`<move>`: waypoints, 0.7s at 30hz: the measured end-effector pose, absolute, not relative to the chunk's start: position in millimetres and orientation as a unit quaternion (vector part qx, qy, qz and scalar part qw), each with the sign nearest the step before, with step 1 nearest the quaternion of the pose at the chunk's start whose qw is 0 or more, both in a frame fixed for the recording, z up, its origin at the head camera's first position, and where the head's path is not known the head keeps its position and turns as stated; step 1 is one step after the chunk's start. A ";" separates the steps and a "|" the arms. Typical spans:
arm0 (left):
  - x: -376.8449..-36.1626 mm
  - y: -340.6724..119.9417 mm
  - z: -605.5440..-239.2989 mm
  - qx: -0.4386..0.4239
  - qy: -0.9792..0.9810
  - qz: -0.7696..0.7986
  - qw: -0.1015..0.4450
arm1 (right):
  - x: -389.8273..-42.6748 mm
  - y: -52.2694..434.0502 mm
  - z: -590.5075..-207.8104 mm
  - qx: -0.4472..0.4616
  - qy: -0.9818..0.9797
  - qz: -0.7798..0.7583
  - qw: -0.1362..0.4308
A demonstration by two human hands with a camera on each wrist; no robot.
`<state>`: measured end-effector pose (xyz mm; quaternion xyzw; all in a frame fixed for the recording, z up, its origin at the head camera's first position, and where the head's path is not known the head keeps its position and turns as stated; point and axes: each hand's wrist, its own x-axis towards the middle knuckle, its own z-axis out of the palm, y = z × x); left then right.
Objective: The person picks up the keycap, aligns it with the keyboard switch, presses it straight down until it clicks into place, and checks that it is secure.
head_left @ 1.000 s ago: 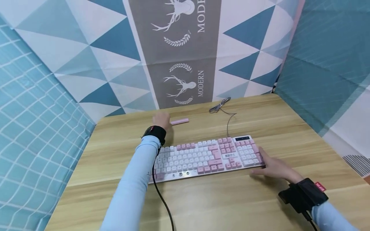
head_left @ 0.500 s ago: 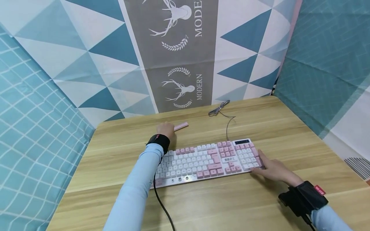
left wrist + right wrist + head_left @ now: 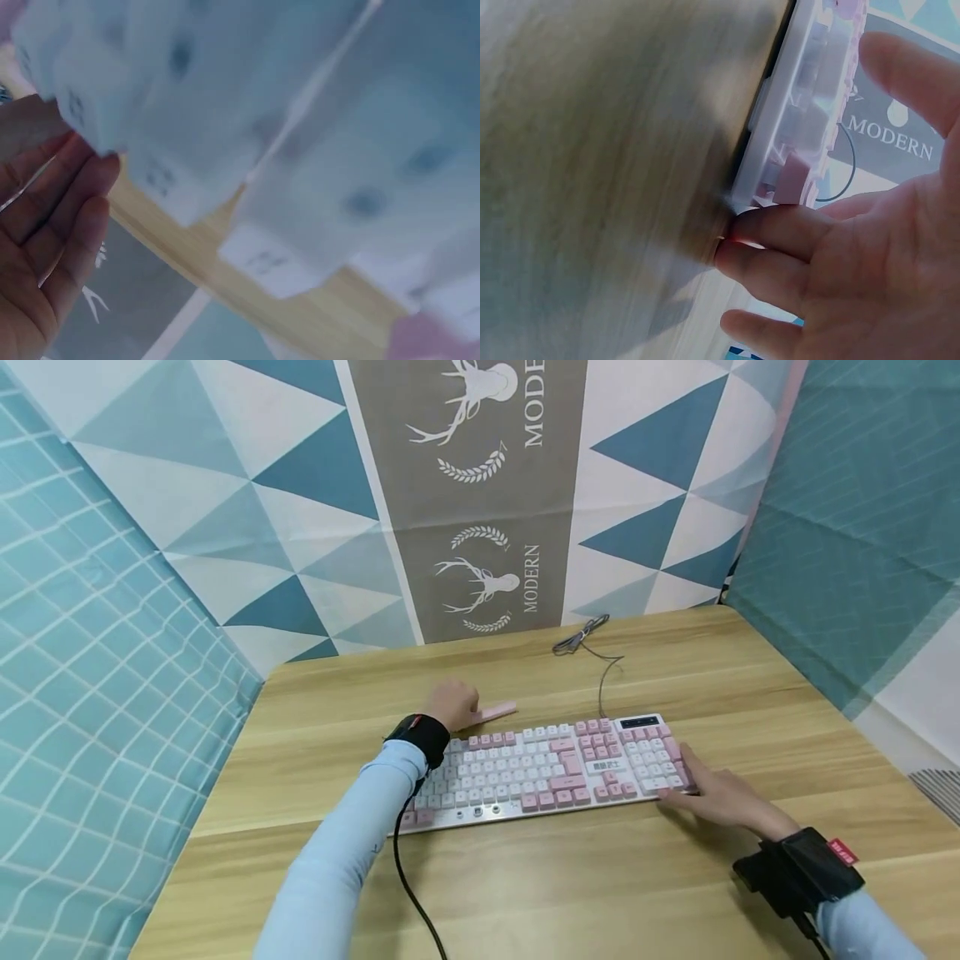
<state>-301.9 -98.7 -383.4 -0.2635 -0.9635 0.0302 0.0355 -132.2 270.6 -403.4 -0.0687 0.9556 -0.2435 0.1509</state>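
My left hand (image 3: 452, 703) holds the near end of a long pink keycap (image 3: 497, 711), shaped like a space bar, just behind the keyboard. A keyboard (image 3: 558, 770) with white and pink keys lies across the table; its nearest row shows bare key mounts (image 3: 477, 811). The left forearm covers part of its left end. Blurred white keycaps (image 3: 262, 259) fill the left wrist view, hiding the fingertips of the left hand (image 3: 52, 247). My right hand (image 3: 723, 796) grips the keyboard's right end. In the right wrist view, the fingers (image 3: 780, 229) bend against that end, thumb above.
A grey cable (image 3: 602, 681) runs from the keyboard's back to a tied coil (image 3: 581, 635) near the rear edge of the wooden table (image 3: 570, 885). Patterned cloth (image 3: 480, 493) hangs behind. A black cord (image 3: 416, 893) trails from my left wrist across the table.
My left hand has drawn the pink keycap towards the keyboard and to the right, turning it on the way. The right hand has stayed at the keyboard's right end.
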 end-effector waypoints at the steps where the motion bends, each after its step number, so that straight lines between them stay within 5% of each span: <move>1: -297.2 -100.2 -381.3 -0.272 -0.962 0.009 0.035 | -132.2 271.2 -403.8 -0.071 0.955 -0.244 0.150; 4: -279.4 -109.3 -376.2 -0.288 -0.955 -0.051 0.041 | -132.0 270.2 -402.5 -0.079 0.956 -0.246 0.140; 12: -233.1 -135.0 -370.7 -0.287 -0.950 -0.111 0.063 | -131.9 200.7 -382.1 -0.199 0.970 -0.118 -0.073; 21: -240.6 -123.4 -365.9 -0.300 -0.950 -0.084 0.030 | -146.8 135.5 -372.7 -0.296 0.945 -0.113 -0.086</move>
